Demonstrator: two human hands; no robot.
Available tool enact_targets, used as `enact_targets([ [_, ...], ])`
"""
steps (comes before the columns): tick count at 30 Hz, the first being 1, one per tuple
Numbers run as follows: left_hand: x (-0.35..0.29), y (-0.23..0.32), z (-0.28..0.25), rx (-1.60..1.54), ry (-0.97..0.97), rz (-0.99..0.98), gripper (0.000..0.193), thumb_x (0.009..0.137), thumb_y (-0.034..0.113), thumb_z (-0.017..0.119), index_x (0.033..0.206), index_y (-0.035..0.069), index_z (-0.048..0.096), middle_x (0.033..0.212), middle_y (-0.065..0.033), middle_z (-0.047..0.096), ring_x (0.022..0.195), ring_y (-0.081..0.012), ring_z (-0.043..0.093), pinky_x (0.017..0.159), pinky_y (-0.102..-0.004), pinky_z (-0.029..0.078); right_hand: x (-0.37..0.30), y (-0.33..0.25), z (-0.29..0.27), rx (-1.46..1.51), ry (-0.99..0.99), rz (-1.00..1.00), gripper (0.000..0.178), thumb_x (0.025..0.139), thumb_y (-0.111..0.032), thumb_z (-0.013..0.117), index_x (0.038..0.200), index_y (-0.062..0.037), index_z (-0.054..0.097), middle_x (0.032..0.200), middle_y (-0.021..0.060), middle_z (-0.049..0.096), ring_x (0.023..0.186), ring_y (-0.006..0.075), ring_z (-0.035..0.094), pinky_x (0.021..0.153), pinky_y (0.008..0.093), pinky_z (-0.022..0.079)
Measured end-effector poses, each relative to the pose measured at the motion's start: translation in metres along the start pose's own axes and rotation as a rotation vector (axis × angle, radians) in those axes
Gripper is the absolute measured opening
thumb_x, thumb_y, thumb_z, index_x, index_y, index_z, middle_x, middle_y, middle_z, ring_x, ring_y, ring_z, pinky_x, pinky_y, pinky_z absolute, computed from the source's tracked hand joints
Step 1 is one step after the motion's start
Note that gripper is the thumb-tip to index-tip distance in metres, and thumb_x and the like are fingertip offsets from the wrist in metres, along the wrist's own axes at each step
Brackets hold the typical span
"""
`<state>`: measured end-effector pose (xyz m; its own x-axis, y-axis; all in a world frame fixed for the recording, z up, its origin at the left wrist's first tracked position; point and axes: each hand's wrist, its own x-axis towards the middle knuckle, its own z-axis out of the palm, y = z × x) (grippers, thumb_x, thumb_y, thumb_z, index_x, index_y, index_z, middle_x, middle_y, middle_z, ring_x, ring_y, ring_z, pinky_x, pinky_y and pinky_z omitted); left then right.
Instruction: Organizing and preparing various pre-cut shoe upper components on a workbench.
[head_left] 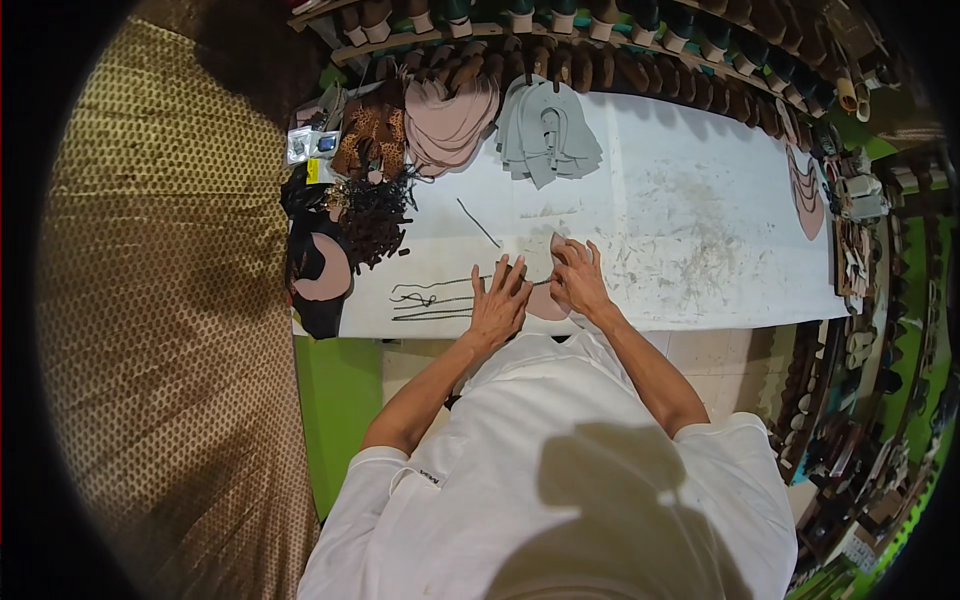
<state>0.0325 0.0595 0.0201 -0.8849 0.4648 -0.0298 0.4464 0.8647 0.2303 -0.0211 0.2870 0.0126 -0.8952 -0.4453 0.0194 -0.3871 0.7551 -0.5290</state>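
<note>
Left of centre, dark cords (432, 309) lie stretched out, perhaps against tangling; the left hand (497, 309) spreads its fingers, seemingly steadying; mid-frame, the pink piece (547, 303) lies partly under the right hand (583, 284), fingers bent, pinch unclear.

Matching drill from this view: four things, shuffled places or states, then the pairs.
1. Dark cords
2. Right hand
3. Grey cut pieces
4. Leopard-print pieces

A. Heaped left of the pink stack
B. Laid out left of the left hand
C. Fingers bent over a pink piece
D. Stacked right of the pink stack

Pairs: 1-B, 2-C, 3-D, 4-A
</note>
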Motion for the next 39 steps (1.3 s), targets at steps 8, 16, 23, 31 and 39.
enact_targets([
  [8, 0.001, 0.003, 0.0, -0.066, 0.035, -0.047, 0.038, 0.095, 0.023, 0.066, 0.133, 0.023, 0.068, 0.173, -0.0104, 0.026, 0.159, -0.0361, 0.021, 0.115, -0.0774, 0.012, 0.002, -0.001, -0.003, -0.013, -0.032, -0.033, 0.017, 0.074, -0.02, 0.073, 0.081, -0.0054, 0.077, 0.138, 0.0112, 0.057, 0.143, 0.0336, 0.041, 0.123, 0.0612, 0.018],
  [16, -0.002, 0.01, 0.009, -0.11, 0.046, -0.092, 0.041, 0.095, 0.023, 0.066, 0.136, 0.023, 0.067, 0.173, -0.0112, 0.025, 0.159, -0.0372, 0.02, 0.114, -0.078, 0.013, 0.004, 0.002, -0.006, -0.019, -0.045, -0.053, 0.015, 0.075, -0.02, 0.073, 0.08, -0.0074, 0.078, 0.137, 0.0091, 0.057, 0.142, 0.0319, 0.042, 0.124, 0.0609, 0.019],
  [23, 0.001, 0.009, 0.005, -0.062, 0.033, -0.034, 0.036, 0.096, 0.024, 0.065, 0.132, 0.022, 0.069, 0.172, -0.0113, 0.027, 0.158, -0.0372, 0.021, 0.113, -0.0793, 0.013, 0.008, 0.005, -0.006, -0.019, -0.051, -0.09, 0.014, 0.075, -0.018, 0.073, 0.08, -0.0058, 0.078, 0.136, 0.009, 0.058, 0.142, 0.0313, 0.042, 0.124, 0.061, 0.019],
  [31, 0.01, 0.017, 0.001, -0.097, 0.042, -0.097, 0.033, 0.096, 0.022, 0.064, 0.129, 0.022, 0.07, 0.172, -0.0113, 0.028, 0.159, -0.0363, 0.021, 0.113, -0.0791, 0.012, 0.009, 0.004, -0.01, -0.009, -0.06, -0.11, 0.012, 0.075, -0.015, 0.073, 0.081, -0.0047, 0.078, 0.136, 0.009, 0.058, 0.142, 0.0315, 0.042, 0.125, 0.0601, 0.02],
  [39, 0.008, 0.027, 0.006, -0.134, 0.024, -0.139, 0.041, 0.093, 0.017, 0.066, 0.134, 0.021, 0.068, 0.172, -0.0115, 0.027, 0.158, -0.0372, 0.02, 0.114, -0.0788, 0.013, 0.011, 0.005, -0.01, -0.024, -0.049, -0.132, 0.011, 0.076, -0.013, 0.073, 0.082, -0.0043, 0.077, 0.135, 0.0087, 0.058, 0.143, 0.0309, 0.042, 0.124, 0.0603, 0.022],
])
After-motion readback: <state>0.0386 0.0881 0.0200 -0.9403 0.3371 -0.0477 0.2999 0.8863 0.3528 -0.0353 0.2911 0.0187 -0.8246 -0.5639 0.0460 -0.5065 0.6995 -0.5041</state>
